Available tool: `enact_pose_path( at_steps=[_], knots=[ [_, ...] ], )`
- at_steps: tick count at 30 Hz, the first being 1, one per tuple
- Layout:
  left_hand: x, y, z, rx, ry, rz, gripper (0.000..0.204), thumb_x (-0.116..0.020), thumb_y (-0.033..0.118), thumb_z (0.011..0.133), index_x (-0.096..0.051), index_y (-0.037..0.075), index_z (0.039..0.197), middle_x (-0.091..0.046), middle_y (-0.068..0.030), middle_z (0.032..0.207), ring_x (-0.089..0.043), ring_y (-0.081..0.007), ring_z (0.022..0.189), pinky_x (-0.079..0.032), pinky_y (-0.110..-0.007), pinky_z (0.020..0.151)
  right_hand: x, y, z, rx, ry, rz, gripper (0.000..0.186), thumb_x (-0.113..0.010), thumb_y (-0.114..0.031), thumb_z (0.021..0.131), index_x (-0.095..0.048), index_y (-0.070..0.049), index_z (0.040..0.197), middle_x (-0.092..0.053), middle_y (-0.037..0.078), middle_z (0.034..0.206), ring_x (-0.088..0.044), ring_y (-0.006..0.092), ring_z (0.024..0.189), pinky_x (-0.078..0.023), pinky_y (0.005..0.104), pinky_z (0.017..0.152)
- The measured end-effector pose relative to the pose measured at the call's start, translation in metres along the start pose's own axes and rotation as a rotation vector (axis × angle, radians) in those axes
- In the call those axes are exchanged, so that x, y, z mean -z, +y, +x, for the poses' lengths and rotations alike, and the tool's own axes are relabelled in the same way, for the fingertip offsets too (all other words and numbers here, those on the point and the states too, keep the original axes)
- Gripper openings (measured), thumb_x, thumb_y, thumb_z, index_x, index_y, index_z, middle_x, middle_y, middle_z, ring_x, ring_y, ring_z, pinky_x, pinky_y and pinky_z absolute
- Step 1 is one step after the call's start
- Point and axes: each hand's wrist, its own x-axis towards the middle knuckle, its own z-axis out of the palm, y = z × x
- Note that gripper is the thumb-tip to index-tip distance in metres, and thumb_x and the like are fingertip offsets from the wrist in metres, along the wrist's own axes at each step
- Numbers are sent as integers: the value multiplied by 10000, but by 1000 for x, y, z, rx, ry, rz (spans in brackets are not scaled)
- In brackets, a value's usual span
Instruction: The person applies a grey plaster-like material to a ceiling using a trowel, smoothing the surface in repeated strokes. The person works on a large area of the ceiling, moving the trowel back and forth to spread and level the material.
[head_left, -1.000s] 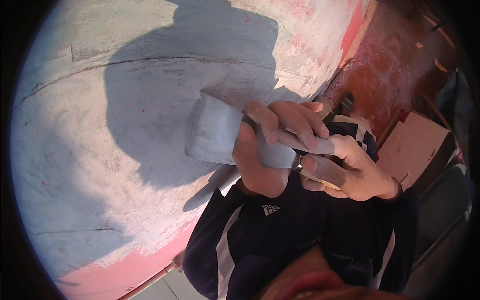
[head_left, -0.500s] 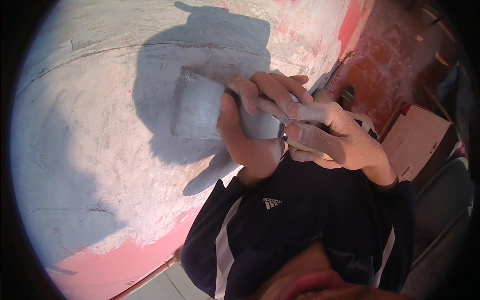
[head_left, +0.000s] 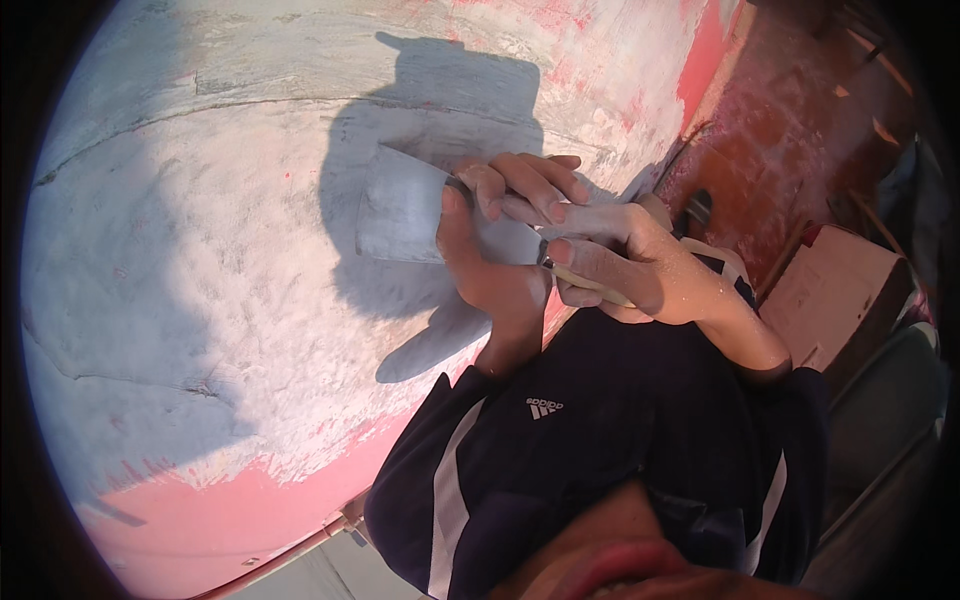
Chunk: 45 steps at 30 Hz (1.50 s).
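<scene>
A wide metal putty knife [head_left: 400, 215] with a grey-smeared blade lies flat against a pink wall [head_left: 200, 250] coated in whitish-grey filler. My left hand [head_left: 500, 260] presses its fingers on the back of the blade, near where it meets the handle. My right hand [head_left: 630, 265] is closed around the light-coloured handle behind it. Both hands touch each other. Their shadow falls on the wall above and below the blade.
Bare pink paint shows along the wall's lower edge [head_left: 250, 500] and at the top right. A brown cardboard box [head_left: 850, 300] stands on the reddish floor [head_left: 800, 130] at right. My dark sleeves with white stripes [head_left: 560, 450] fill the lower middle.
Both hands and the knife have moved up and to the left along the wall, with the grip unchanged.
</scene>
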Motion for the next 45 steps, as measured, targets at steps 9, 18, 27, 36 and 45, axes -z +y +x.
enact_pose_path(
  at_steps=[9,18,27,36,45],
  knots=[
    [11,-2,-3,36,-108,41,408,-223,404,1068,-389,110,839,-589,-174,760,-605,-307,802,-420,-493,993,-1,3,1,49,3,23,428,-472,-197,1079,-497,81,1403,-423,-25,624,-330,31,442,-262,199,429],
    [21,0,2,19,-181,73,410,-184,404,1075,-418,129,878,-623,-156,797,-626,-287,841,-398,-478,1011,-2,-2,0,-69,5,156,426,-499,-162,1075,-480,63,1436,-406,-29,626,-322,42,481,-246,216,445],
    [7,0,1,1,-46,106,356,-220,368,1027,-409,146,825,-562,-119,707,-590,-292,691,-472,-499,908,-2,-11,-1,-58,-6,177,473,-477,-157,1084,-399,70,1492,-410,-31,649,-309,39,487,-276,212,473],
    [20,-11,2,97,-184,95,375,-189,358,1065,-426,119,900,-631,-162,845,-636,-278,833,-416,-482,1024,8,0,-3,-12,10,221,447,-461,-130,1085,-419,68,1483,-371,-40,657,-302,46,515,-262,224,492],
    [19,-13,4,98,-169,130,413,-207,412,1066,-421,113,878,-616,-163,836,-621,-280,824,-384,-499,1032,13,4,-3,-237,67,172,463,-482,-141,1078,-415,39,1499,-418,-17,689,-305,42,493,-244,218,469]
  ],
)
